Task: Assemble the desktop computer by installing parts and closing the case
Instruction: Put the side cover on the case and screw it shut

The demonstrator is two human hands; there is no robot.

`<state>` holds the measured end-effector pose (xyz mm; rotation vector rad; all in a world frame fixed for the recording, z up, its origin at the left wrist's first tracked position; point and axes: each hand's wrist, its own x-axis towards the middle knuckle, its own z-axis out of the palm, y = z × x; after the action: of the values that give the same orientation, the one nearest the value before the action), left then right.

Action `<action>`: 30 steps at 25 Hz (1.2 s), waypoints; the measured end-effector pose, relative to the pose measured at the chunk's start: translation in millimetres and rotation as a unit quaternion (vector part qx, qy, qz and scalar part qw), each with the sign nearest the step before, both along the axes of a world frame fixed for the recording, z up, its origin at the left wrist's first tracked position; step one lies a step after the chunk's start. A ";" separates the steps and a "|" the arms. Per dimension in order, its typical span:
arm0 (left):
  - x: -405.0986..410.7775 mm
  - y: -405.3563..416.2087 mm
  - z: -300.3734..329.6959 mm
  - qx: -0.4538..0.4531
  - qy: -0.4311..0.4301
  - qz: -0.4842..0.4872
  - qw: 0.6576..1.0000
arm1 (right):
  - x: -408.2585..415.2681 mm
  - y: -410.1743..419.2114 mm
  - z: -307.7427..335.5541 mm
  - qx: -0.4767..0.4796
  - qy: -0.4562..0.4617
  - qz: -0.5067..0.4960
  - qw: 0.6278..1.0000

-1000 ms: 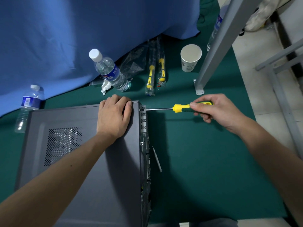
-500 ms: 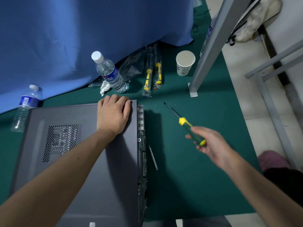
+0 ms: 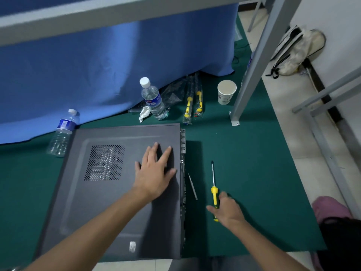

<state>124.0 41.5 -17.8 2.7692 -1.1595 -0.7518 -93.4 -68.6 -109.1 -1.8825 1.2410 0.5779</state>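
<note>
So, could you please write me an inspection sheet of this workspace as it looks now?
Surface: green mat on a pale tiled floor.
Job's things: computer case lies flat, side panel on, vent grille up; screwdriver lies on the mat right of it; thin metal strip beside the case's edge.
Clutter: two water bottles, paper cup, crumpled tissue, two packaged screwdrivers.
Hands: left hand flat on the panel, fingers spread; right hand over the screwdriver's handle, grip unclear.
Cables: nothing seen.
Surroundings: blue cloth, grey metal frame leg, bag by the wall.
</note>
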 end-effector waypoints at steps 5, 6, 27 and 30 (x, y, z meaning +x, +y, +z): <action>-29.8 44.9 4.9 0.089 0.063 0.012 0.994 | -5.4 -0.8 25.3 -0.021 -0.012 0.030 0.999; -31.3 43.4 6.1 0.082 0.063 0.019 0.994 | -9.7 -0.7 32.8 -0.019 -0.021 0.030 0.999; -5.4 189.6 17.9 -0.102 -0.015 0.247 0.963 | 7.8 103.1 120.7 0.112 -0.167 -0.066 0.977; 50.8 253.5 17.1 -0.056 -0.004 0.395 0.917 | 34.6 135.6 116.1 0.106 -0.196 -0.098 0.970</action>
<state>174.9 295.1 -0.6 2.7569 -0.0093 -0.5380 -58.8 67.0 7.0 -1.5772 1.0420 0.2085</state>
